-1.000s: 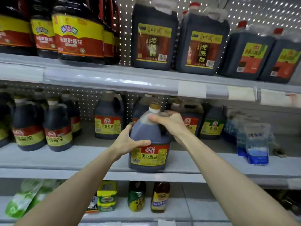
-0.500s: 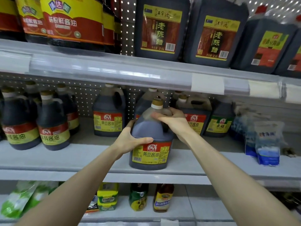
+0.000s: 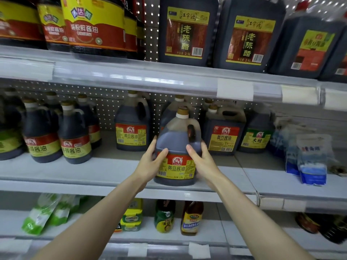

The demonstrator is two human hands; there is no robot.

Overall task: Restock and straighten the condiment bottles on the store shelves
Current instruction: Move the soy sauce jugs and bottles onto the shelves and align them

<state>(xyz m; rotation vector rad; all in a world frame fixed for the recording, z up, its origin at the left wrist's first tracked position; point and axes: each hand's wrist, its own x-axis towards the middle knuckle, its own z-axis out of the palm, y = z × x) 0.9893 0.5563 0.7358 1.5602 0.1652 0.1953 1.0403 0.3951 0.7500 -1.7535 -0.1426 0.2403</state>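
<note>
Two hands were clasped round a soy sauce jug, which was stood upright near the front edge of the middle shelf. The left hand was curled about its left flank, thumb laid across the front; the right hand was wrapped round the right side below the handle. Matching jugs were ranged just behind it, before the pegboard.

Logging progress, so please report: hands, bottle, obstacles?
Left hand, right hand: both hold soy sauce jug. Jug upright on middle shelf. Another jug close behind.
</note>
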